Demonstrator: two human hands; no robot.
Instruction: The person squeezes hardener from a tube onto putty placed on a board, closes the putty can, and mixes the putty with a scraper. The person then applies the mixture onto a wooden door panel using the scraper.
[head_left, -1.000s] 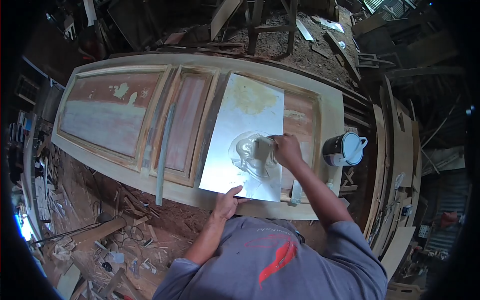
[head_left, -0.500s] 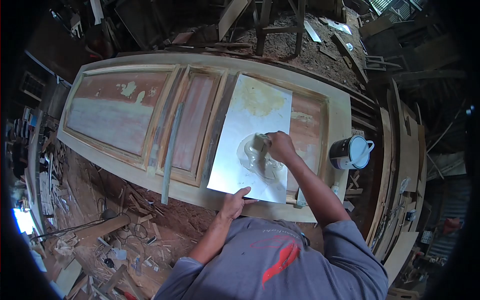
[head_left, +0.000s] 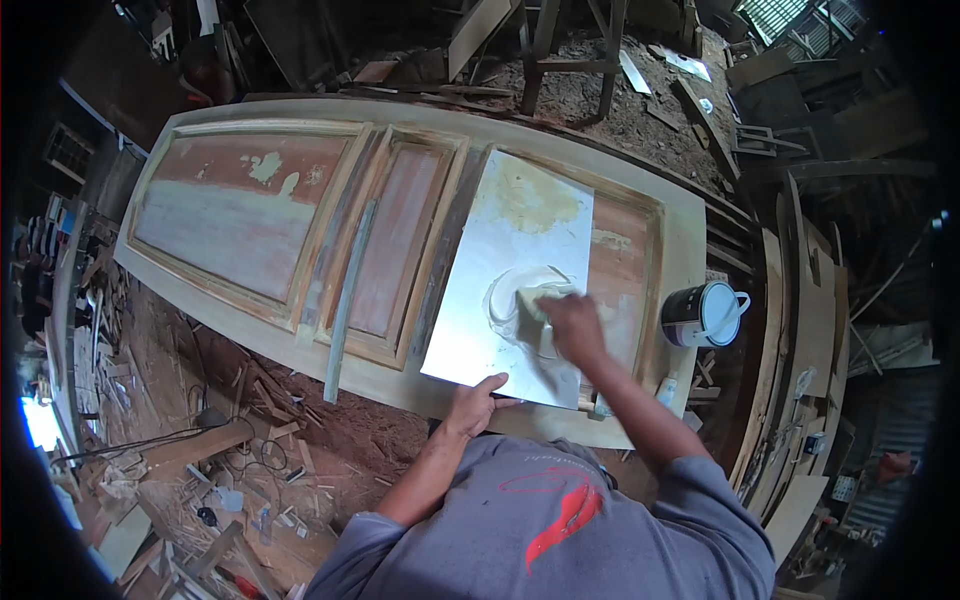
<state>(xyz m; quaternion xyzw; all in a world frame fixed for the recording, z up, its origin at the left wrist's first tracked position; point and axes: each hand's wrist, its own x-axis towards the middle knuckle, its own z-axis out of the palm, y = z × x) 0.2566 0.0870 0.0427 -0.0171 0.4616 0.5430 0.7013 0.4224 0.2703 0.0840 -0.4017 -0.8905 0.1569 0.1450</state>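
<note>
My left hand (head_left: 474, 405) grips the near edge of a white board (head_left: 470, 290), thumb on top and fingers at the underside. My right hand (head_left: 577, 327) is closed round a flat, pale spreader (head_left: 532, 302), slightly blurred by motion. The spreader presses into a smooth cream-coloured paste (head_left: 503, 305) in the middle of the board. Toward the far end of the board is a yellowish dried stain (head_left: 530, 195). The board lies across the right part of a panelled wooden door (head_left: 420, 118), whose panels carry pale patches.
An open paint can (head_left: 700, 314) with a white handle stands at the door's right end. A small bottle (head_left: 667, 390) is on the near right edge. One long thin strip (head_left: 350, 300) lies across the door. Wood scraps (head_left: 285, 400) and cables litter the ground at left.
My right hand has moved a little toward me and right, with the spreader now turned flatter in the paste. The paste is spread into a rounder shape. My left hand keeps its hold.
</note>
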